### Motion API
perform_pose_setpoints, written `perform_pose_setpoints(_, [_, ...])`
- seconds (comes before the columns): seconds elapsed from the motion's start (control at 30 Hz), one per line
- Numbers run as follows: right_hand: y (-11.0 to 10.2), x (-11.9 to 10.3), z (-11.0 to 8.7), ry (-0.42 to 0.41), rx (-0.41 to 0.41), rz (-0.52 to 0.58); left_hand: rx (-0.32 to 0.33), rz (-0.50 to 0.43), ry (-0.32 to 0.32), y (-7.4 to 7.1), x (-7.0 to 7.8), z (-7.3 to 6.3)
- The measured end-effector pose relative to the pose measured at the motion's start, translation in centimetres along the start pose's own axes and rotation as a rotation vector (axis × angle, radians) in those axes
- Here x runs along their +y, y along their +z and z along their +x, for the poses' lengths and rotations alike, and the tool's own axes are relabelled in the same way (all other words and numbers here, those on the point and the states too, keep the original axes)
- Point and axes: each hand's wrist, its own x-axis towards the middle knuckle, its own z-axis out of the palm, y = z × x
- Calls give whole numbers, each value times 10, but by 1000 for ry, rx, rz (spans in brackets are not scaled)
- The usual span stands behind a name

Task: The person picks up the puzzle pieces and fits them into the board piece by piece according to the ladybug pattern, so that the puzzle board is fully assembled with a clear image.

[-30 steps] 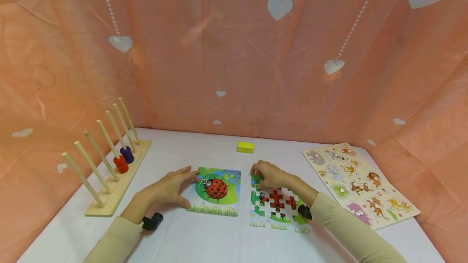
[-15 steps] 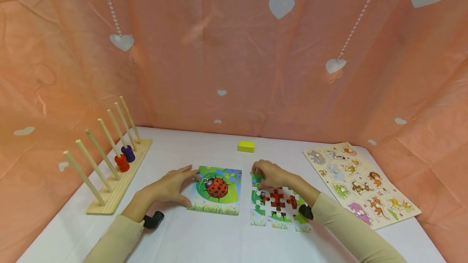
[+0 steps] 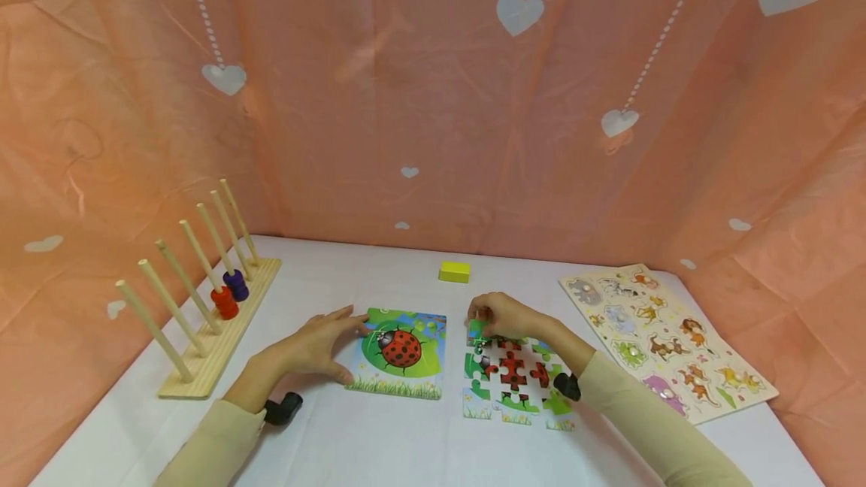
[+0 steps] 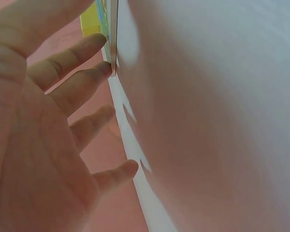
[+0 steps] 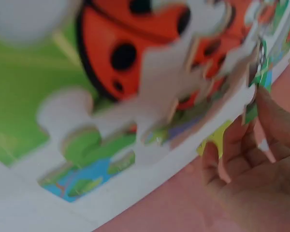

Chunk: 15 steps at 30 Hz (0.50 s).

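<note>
A square ladybug picture board [image 3: 426, 382] lies flat in the middle of the table. My left hand [image 3: 311, 344] rests at its left side, fingers spread and fairly straight; in the left wrist view two fingertips [image 4: 104, 67] touch the board's edge. To the right lie ladybug jigsaw pieces [image 3: 512, 371], laid out in rows with gaps. Over their far left part is my right hand [image 3: 504, 316], fingers curled. In the right wrist view its thumb and finger pinch a green-edged puzzle piece [image 5: 251, 110]; much of that piece is hidden.
A wooden peg stand [image 3: 233, 344] with red and purple rings is at the left. A yellow block [image 3: 454, 272] sits at the back. An animal knob puzzle [image 3: 649, 322] lies at the right. A pink heart-patterned curtain [image 3: 440, 96] surrounds the table.
My right hand has lifted and shifted slightly right and away, its fingers now off the lower pieces, showing more of the top row. The left hand stays in place at the board.
</note>
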Motion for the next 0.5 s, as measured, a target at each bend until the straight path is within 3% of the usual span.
perform_pose_setpoints(0.2, [-11, -2, 9, -73, -43, 109, -4, -2, 3, 0, -1, 1])
perform_pose_setpoints(0.5, [6, -27, 55, -46, 8, 41, -8, -15, -6, 1, -2, 0])
